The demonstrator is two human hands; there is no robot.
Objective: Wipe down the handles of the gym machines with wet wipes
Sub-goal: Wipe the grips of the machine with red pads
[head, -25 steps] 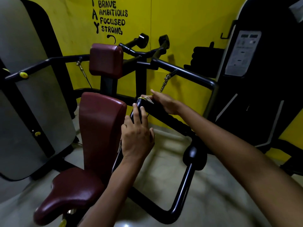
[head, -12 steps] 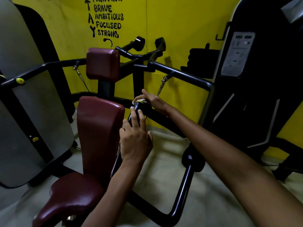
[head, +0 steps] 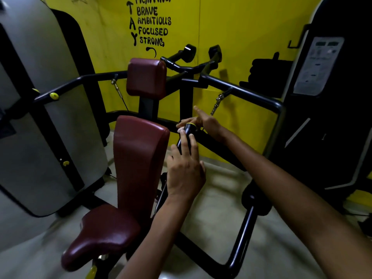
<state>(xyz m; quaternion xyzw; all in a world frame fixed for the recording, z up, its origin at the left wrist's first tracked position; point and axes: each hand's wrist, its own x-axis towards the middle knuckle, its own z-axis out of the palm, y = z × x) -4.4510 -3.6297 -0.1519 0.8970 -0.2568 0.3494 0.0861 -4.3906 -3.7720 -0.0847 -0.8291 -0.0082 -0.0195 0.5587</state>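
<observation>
Room: a gym corner with a pale floor (head: 211, 208) and a yellow wall (head: 231, 27) painted with black words; the landmark here is the maroon backrest (head: 138, 158) of the seated machine.
Seat: the maroon seat (head: 100, 238) lies below and in front of the backrest, nearest the camera.
Left hand: the left hand (head: 184, 174) is just right of the backrest, fingers straight and laid along the handle, gripping nothing; it seems only to steady the bar.
Handle: the black handle (head: 186, 137) with a yellow ring near its tip rises just right of the backrest's top edge, between the two hands.
Right hand: the right hand (head: 203, 121) is at the handle's tip, up and right of the backrest; whether its fingers are curled I cannot tell.
Wipe: no wet wipe is plainly visible; if one is held, it is hidden at the right hand's fingers.
Frame: the black crossbar (head: 241, 91) with a hanging clip runs behind and right of the backrest; the headrest (head: 147, 77) stands above it.
Risk, coverage: the flat left hand covers much of the grip, so that stretch could go unwiped unless it shifts.
Risk, movement: the handle likely pivots; a loose steadying touch could let it swing away under wiping pressure.
Risk, far side: the handle's back faces away from view and is easy to skip.
</observation>
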